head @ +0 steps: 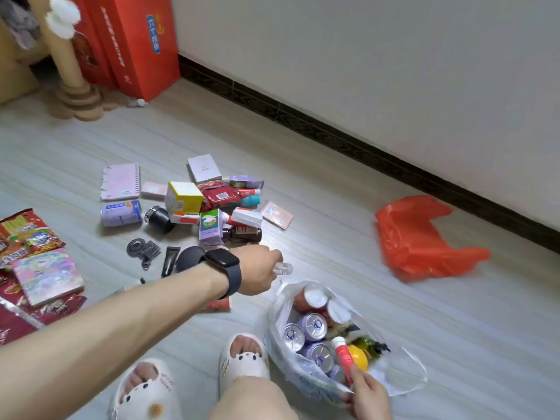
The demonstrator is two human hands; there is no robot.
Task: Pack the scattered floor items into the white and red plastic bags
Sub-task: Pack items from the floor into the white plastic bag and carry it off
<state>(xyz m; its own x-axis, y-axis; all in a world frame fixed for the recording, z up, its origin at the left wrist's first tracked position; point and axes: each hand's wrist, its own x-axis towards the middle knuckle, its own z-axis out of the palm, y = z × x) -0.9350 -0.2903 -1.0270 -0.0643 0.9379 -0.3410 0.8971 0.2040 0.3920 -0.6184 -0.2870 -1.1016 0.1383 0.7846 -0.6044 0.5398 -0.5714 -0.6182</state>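
Observation:
My left hand, with a black watch on its wrist, grips a small clear bottle just above the far rim of the white plastic bag. The bag stands open on the floor and holds several purple cans, red-lidded jars and a yellow ball. My right hand holds a red and white tube at the bag's near edge. The red plastic bag lies crumpled on the floor to the right. Scattered items lie in a heap beyond my left hand.
The heap includes a yellow box, a purple can, a pink notebook, a brown bottle and black objects. Snack packets lie at the left. Red cartons and a cardboard post stand by the wall. My slippered feet are below.

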